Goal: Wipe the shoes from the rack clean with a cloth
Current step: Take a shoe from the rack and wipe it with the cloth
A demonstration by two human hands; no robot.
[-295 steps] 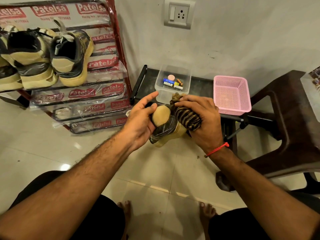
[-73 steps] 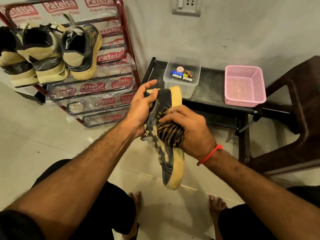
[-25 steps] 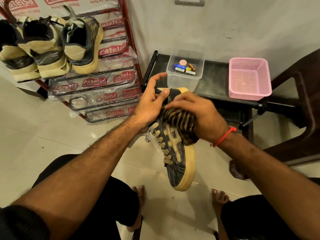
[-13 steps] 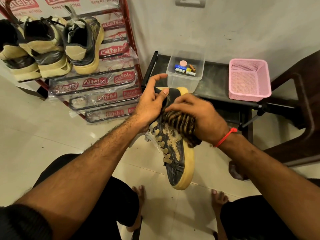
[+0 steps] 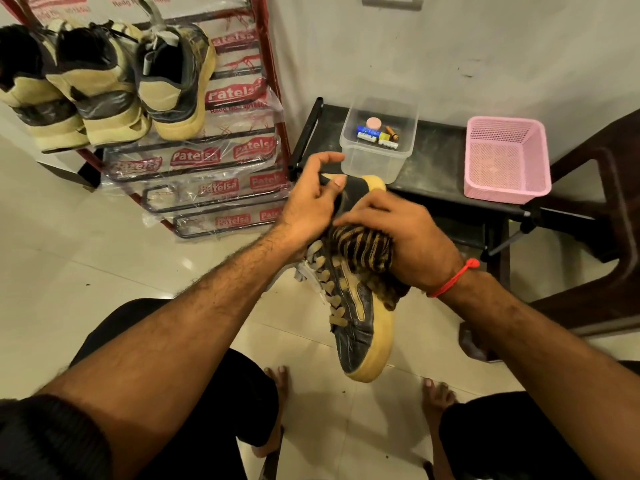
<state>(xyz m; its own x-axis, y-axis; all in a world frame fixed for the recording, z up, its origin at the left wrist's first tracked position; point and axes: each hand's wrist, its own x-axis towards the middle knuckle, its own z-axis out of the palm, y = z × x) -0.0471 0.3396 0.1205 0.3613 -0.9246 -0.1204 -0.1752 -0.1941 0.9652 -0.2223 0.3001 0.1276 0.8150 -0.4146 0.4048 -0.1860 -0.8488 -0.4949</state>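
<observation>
So the shoe (image 5: 360,323) is up in the air between the knees, toe pointing down toward the floor and heel up near the front edge of the low black table (image 5: 436,168). Left hand (image 5: 311,206) grips the heel end, thumb pressed across the dark collar and fingers curled round the back. Right hand (image 5: 398,237) has the striped cloth (image 5: 363,251) bunched under the palm, fingers curled over it and pressing it onto the side of the shoe just above the laces. The shoe's yellow sole edge faces right, nothing touching it below the cloth. Three more shoes (image 5: 104,88) sit heels-out on an upper shelf of the red rack (image 5: 273,95), well off to the left, with the lower plastic-wrapped shelves bare. On the table there's a clear tub (image 5: 377,161) of small bits right behind the heel, pretty close, and a pink basket (image 5: 505,188) further right, near the table's front edge. Dark chair (image 5: 595,282) hugs the right side. Open tile floor (image 5: 104,254) spreads out left and below the shoe, bare feet either side.
</observation>
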